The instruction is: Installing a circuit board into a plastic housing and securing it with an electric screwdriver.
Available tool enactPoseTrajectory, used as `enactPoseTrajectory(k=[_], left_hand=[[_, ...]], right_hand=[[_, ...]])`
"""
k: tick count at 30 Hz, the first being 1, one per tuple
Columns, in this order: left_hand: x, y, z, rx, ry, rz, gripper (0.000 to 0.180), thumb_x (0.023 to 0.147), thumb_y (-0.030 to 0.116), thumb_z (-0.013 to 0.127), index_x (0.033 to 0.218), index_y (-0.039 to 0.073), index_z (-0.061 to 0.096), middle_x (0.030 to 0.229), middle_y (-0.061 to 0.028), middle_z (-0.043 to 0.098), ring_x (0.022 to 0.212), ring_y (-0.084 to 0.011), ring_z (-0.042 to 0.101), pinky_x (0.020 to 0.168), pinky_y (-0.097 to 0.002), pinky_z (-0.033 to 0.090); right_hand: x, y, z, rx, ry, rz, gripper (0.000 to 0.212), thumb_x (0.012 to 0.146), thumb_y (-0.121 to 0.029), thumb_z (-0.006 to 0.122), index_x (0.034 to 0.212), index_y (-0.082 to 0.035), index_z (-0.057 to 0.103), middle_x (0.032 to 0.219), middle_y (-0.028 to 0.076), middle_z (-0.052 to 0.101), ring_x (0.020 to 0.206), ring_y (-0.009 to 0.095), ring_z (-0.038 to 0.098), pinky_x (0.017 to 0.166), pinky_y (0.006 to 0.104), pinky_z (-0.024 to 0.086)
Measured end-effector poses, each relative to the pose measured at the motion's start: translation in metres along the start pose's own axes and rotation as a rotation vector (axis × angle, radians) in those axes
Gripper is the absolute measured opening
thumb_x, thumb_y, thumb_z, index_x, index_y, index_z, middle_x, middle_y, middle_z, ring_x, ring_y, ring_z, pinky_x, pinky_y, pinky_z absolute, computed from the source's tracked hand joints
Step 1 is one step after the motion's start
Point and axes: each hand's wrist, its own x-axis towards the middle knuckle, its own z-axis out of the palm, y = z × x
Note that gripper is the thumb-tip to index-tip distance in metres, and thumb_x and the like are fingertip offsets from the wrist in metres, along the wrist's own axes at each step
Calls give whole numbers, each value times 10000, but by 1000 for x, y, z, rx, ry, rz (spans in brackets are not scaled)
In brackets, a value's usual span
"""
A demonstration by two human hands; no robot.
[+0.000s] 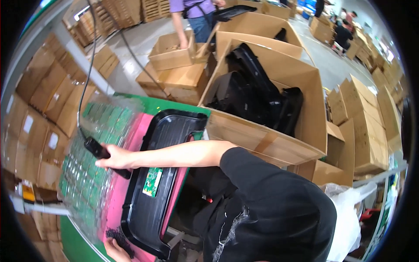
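My right hand (117,157) is wrapped round a black corded electric screwdriver (97,148), held over the pink mat with its tip by the edge of a black plastic housing (142,218). The long, shallow housing lies across the mat, and a small green circuit board (152,182) rests inside it. At the lower left, my left hand (116,251) reaches to a heap of tiny dark pieces that look like screws (118,238). Its fingertips are drawn together there; whatever they hold is too small to make out.
Clear plastic trays (85,179) of green circuit boards are stacked left of the pink mat (114,198). A large open carton (266,139) with black plastic housings stands beyond the bench. Behind it, a person in purple (196,11) reaches into a smaller carton (170,56). A cable hangs overhead.
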Motion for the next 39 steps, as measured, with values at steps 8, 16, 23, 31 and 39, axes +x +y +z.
enactPoseTrajectory(k=[8,16,23,31,39], left_hand=[[19,76,-7,-301,110,-61,96,940,59,541,932,-31,574,818,-59,566,753,-153,522,682,-279,433],[36,199,2,-729,125,169,86,892,35,611,912,-45,584,878,-72,580,817,-158,534,741,-261,436],[38,178,2,-1080,-52,5,145,917,131,614,838,14,583,860,-36,588,703,-86,485,619,-223,365],[35,206,-17,-500,-113,235,154,905,133,611,831,0,587,818,-54,599,663,-91,493,605,-230,375],[46,225,-7,-700,-353,194,147,819,109,687,830,-21,618,718,-82,623,650,-187,585,652,-278,462]], right_hand=[[-31,-56,40,478,18,-130,309,829,-312,696,849,-39,553,608,26,545,482,108,540,468,257,448],[-77,-110,63,677,-43,-250,300,870,-283,625,877,-2,520,535,37,511,446,106,504,450,254,440],[-91,-124,65,758,-114,-324,349,841,-338,657,822,-42,473,500,34,487,375,115,483,377,254,404],[-96,-134,59,607,-131,-358,349,753,-296,729,837,-22,530,648,7,528,567,64,512,526,221,410],[-106,-127,32,733,-308,-313,326,796,-249,696,907,11,533,624,48,541,489,90,497,456,232,413]])
